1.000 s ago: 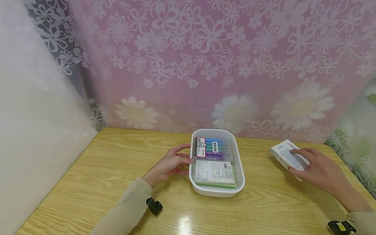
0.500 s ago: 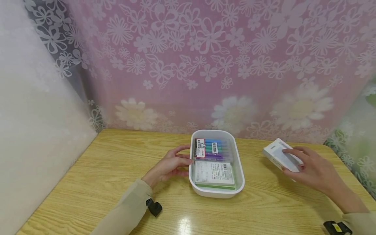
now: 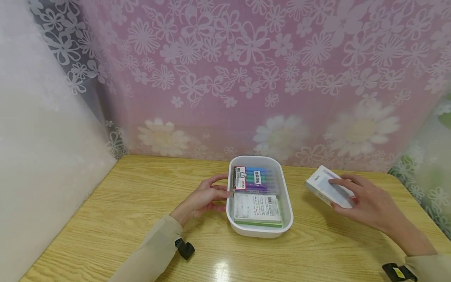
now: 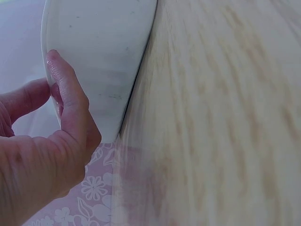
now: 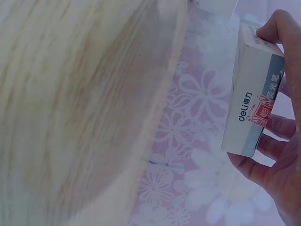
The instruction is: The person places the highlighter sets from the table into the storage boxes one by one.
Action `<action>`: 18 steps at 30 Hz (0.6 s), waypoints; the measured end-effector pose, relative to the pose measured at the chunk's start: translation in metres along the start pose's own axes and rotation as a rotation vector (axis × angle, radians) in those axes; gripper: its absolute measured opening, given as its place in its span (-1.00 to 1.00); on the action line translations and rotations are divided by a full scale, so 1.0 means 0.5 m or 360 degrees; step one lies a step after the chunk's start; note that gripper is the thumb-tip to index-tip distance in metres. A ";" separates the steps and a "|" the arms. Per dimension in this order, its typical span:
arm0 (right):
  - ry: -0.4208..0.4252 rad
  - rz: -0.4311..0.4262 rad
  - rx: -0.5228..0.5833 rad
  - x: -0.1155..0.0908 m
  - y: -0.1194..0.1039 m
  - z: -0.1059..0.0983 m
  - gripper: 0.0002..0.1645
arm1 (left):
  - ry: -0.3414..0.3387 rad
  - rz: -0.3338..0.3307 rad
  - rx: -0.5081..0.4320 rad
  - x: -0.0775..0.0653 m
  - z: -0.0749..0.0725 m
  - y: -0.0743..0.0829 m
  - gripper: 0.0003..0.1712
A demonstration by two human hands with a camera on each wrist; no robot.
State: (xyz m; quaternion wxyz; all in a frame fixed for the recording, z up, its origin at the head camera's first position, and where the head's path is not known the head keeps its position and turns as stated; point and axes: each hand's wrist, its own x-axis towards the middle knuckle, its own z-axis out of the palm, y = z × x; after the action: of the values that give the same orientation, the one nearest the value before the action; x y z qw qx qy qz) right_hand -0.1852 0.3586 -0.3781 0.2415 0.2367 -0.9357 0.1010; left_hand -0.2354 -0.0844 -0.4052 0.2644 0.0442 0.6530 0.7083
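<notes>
A white plastic storage bin (image 3: 288, 203) stands on the table, holding a clear pack of coloured pens (image 3: 251, 180) at the back and a white printed packet (image 3: 257, 207) at the front. My left hand (image 3: 208, 196) is at the bin's left side; in the left wrist view, thumb and fingers (image 4: 70, 89) pinch its rim. To the right, my right hand (image 3: 366, 199) grips a small white and grey "deli" pen box (image 3: 329, 186), tilted and raised over the table. In the right wrist view the printed pen box (image 5: 251, 94) sits between thumb and fingers.
The wooden table (image 3: 134, 219) backs onto a pink floral curtain (image 3: 218, 98). A pale sheet (image 3: 53, 129) hangs along the left side. A green thin item (image 3: 260, 224) lies under the packet in the bin.
My right hand has moved left toward the bin, carrying the pen box with it. The left hand and the bin have stayed in place.
</notes>
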 end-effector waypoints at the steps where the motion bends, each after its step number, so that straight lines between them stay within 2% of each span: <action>1: 0.0013 -0.0021 0.0006 0.002 -0.002 0.000 -0.22 | 0.0000 0.0000 0.0001 0.000 0.000 0.000 -0.22; 10: 0.0080 -0.0181 0.0053 0.013 -0.025 0.004 -0.26 | 0.0008 -0.0002 -0.0005 -0.001 -0.001 0.000 -0.22; 18: 0.0060 -0.0219 0.0080 0.025 -0.053 -0.002 -0.25 | 0.0007 0.0000 -0.0014 0.000 0.000 0.000 -0.23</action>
State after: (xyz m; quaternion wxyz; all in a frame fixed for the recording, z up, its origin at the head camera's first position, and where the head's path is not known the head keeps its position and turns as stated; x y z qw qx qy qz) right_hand -0.1815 0.3311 -0.3692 0.2594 0.3045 -0.9096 0.1119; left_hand -0.2353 -0.0842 -0.4053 0.2630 0.0415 0.6505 0.7113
